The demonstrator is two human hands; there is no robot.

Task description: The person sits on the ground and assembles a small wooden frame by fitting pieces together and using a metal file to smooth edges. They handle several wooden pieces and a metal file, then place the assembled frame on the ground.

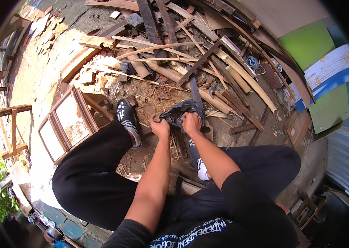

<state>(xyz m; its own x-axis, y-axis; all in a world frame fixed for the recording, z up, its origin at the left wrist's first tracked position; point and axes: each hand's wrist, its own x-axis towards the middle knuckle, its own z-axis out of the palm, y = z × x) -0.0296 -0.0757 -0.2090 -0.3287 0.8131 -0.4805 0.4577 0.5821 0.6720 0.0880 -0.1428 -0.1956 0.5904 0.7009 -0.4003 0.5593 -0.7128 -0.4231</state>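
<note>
A crumpled black plastic bag [175, 112] hangs between my two hands, low over the ground in front of me. My left hand [160, 127] is closed on the bag's left edge. On the other side my right hand [191, 123] grips it with bent fingers. What the bag holds, if anything, is hidden in its folds. Just beyond it lies a heap of wood scraps [207, 62], and a dark strip of wood [194, 89] runs up to the bag's far edge.
My shoes [125, 111] stand on either side of the bag. A wooden frame with pale panels [73, 118] lies to the left, and a wooden stand [14, 128] is farther left. Green and white boards [327, 103] and corrugated metal sheeting [345, 159] stand at the right.
</note>
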